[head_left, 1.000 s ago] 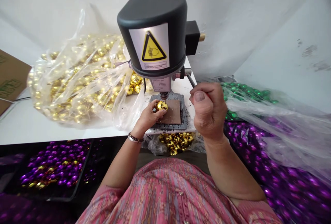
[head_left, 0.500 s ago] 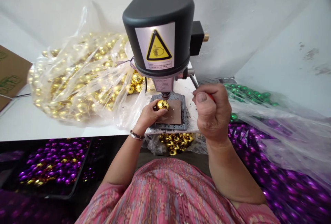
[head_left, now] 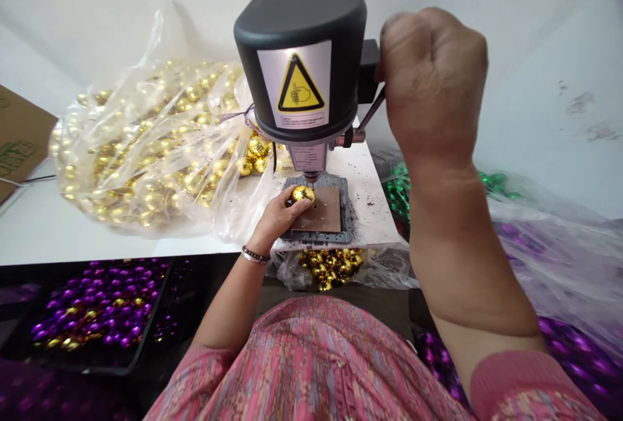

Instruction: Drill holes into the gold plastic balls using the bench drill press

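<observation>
A shiny gold ball (head_left: 304, 195) is gripped between the thumb and fingers of my left hand (head_left: 282, 213). It is beside the thin drill bit of a black drill press (head_left: 302, 25), over a brown board (head_left: 324, 212) on the machine's grey base (head_left: 346, 229). A dark hole shows in the board near my thumb. My right hand (head_left: 433, 77) is raised at the machine's right side, wrapped round the drill press lever (head_left: 372, 109); its grip end is hidden in my fist.
A clear plastic bag of gold balls (head_left: 141, 148) lies on the white table (head_left: 97, 239) at left. Gold balls (head_left: 333, 265) sit in plastic below the table edge. A dark tray (head_left: 136, 359) holds purple and gold balls. Green balls (head_left: 399, 191) and purple balls (head_left: 569, 356) lie at right. Dark shavings surround the base.
My right hand has swung upward with the lever, and the bit now shows beside the ball. My left hand has shifted the ball slightly left, off the spot under the chuck.
</observation>
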{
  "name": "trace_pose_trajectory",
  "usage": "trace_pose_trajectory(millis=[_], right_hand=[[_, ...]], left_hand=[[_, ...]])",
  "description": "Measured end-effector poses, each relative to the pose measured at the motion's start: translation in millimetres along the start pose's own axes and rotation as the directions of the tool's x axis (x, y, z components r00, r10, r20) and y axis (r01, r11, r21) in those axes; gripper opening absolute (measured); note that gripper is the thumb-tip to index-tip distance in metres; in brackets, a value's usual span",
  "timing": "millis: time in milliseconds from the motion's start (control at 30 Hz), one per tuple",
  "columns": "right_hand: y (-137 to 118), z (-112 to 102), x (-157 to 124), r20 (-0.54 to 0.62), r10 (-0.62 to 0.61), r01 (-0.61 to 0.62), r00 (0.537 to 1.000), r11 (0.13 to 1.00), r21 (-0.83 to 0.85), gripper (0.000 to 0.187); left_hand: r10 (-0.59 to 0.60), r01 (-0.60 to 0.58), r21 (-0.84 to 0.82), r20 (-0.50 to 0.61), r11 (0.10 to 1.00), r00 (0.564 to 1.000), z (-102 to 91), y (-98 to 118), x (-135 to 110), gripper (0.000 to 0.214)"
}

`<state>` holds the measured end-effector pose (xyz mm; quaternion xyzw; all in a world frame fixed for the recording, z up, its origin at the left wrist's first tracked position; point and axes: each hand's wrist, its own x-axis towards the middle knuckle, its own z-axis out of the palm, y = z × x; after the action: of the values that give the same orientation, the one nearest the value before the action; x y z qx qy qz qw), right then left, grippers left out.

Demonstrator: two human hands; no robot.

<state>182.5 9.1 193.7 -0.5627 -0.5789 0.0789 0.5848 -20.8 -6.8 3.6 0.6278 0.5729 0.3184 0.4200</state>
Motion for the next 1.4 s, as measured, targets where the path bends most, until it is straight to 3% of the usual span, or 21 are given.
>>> trace_pose_trajectory(millis=[233,400,533,700,833,933,1100,1400], right_hand=[[0.2,11.3,15.9,0.013,0.060,-0.060,0.998,0.998,0.034,0.045],[-0.3,10.1,17.5,0.064,0.074,-0.073,0.995,0.997,-0.017,0.043],[6.1,4.8,12.7,0.083,-0.007,0.001,0.997,0.998,0.063,0.038],[14.7,-16.6,-29.3,0.076,-0.227,0.210,0.971,0.960,0.186,0.033],[21.1,-30.6,-72.7,0.187,-0.204,0.180,0.961,0.973,0.142,0.019],[27.9,-29.0,-92.4,0.222,-0.184,0.152,0.958,0.976,0.156,0.019],[43.4,-12.9,-107.4,0.076,-0.213,0.204,0.974,0.972,0.118,0.022],[75.9,11.0,-124.2,-0.113,-0.317,0.331,0.942,0.934,0.132,0.013]], left_hand=[[-0.072,0.072,0.011,-0.024,0.997,0.997,6.1,1.2,2.3,0.067],[0.054,-0.057,0.145,0.026,0.988,0.998,12.7,9.8,2.5,0.057],[0.102,-0.103,0.244,0.017,0.964,0.995,16.7,11.5,3.4,0.061],[0.088,-0.096,0.185,0.054,0.978,0.995,17.1,6.9,3.5,0.064],[0.106,-0.113,0.175,0.045,0.978,0.993,17.0,8.0,1.7,0.058],[0.096,-0.102,0.176,0.046,0.979,0.994,17.2,10.1,0.8,0.057],[0.111,-0.116,0.180,0.040,0.977,0.993,17.6,9.1,0.6,0.057],[0.112,-0.118,0.153,0.050,0.981,0.992,17.3,8.1,-1.4,0.048]])
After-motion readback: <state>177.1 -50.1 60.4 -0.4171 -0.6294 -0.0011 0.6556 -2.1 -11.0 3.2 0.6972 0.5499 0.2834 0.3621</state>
